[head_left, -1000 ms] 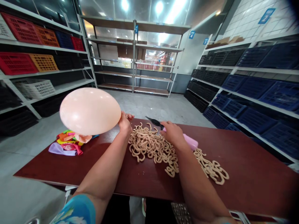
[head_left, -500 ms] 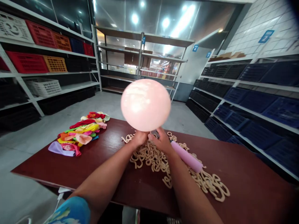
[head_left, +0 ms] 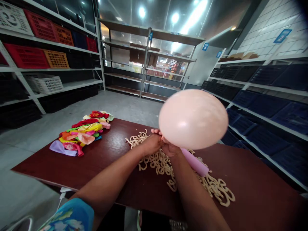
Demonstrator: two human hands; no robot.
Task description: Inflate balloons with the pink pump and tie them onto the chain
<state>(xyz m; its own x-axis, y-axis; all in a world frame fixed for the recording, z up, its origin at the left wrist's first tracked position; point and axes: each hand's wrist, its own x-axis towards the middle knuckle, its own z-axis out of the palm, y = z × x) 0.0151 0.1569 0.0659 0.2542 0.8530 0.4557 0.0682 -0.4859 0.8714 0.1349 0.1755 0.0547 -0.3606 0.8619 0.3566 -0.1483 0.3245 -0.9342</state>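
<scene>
A blown-up pale pink balloon [head_left: 193, 119] leans to the right, its neck down at my two hands. My left hand [head_left: 152, 144] is closed at that neck, its fingers curled in. Pressed against it, my right hand [head_left: 171, 149] also grips the neck, some fingertips showing beyond the left hand. The neck itself is mostly hidden by the fingers. Under and around the hands lies a heap of beige curly strands [head_left: 160, 163]. A pink tube-shaped thing [head_left: 196, 163], resembling a hand pump, rests on the strands beside my right wrist.
A pile of limp, colourful balloons [head_left: 84, 136] lies at the left of the dark red table [head_left: 115, 166]. Shelves with crates [head_left: 26, 56] stand at the left, dark blue bins [head_left: 260, 106] at the right. A metal rack [head_left: 146, 61] stands behind.
The balloon has swung from upright above my hands to the right, tilting over. My hands have come together at its neck, the left moving right. The view has shifted slightly.
</scene>
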